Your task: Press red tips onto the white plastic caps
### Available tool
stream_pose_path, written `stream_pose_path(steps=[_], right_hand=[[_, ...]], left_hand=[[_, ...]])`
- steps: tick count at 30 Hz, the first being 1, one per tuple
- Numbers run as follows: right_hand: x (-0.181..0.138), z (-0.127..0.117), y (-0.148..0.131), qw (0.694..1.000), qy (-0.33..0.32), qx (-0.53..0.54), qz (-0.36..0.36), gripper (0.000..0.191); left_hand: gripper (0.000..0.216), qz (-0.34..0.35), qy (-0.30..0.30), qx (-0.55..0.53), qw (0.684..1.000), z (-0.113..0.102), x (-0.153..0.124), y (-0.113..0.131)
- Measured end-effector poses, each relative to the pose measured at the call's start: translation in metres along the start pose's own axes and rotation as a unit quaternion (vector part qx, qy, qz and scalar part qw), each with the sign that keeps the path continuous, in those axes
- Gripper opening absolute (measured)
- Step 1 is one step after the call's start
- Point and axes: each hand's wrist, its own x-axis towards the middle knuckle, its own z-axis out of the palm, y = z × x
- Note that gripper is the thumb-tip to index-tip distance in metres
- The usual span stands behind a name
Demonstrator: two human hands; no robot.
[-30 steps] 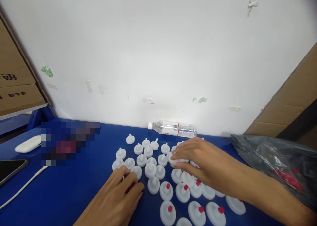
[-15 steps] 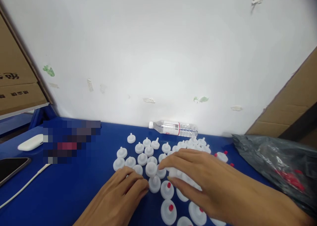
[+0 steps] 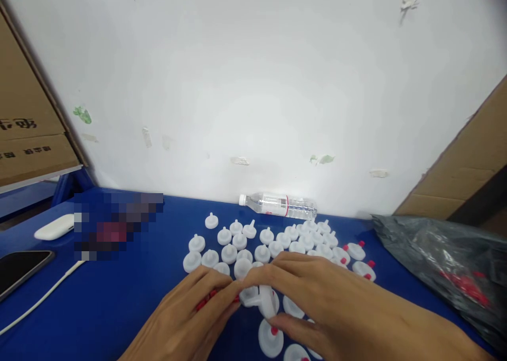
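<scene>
Several white plastic caps with small spouts lie on a blue table, some tipped with red plugs. My right hand is closed on one white cap, held tilted just above the table. My left hand meets it from the left, fingers curled with small red plugs showing between them. The fingertips of both hands touch at the held cap. More caps with red tips lie under and in front of my right hand.
A clear water bottle lies against the white wall. A dark plastic bag with red pieces sits at right, cardboard boxes at left. A phone, a white cable and a white case lie at left.
My right hand came back from the far caps toward me with one white cap. My left hand shifted right to meet it at the cap.
</scene>
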Motion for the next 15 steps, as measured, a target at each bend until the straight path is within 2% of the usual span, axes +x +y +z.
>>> stream_pose_path(steps=[4, 8, 11, 15], right_hand=[[0.001, 0.005, -0.002, 0.999, 0.032, -0.008, -0.007, 0.049], [0.001, 0.007, -0.005, 0.997, 0.071, 0.023, -0.016, 0.033], [0.002, 0.008, -0.006, 0.996, 0.081, 0.040, -0.027, 0.025], [0.004, 0.017, -0.002, 0.994, 0.084, 0.008, -0.063, 0.024]], left_hand=[[0.023, 0.015, 0.017, -0.024, 0.999, 0.000, -0.002, 0.001], [0.021, 0.019, 0.034, -0.026, 0.999, -0.001, -0.004, 0.000], [0.018, 0.006, 0.034, -0.027, 0.999, -0.002, -0.003, -0.002], [0.019, -0.013, 0.018, -0.025, 0.999, -0.005, 0.000, -0.002]])
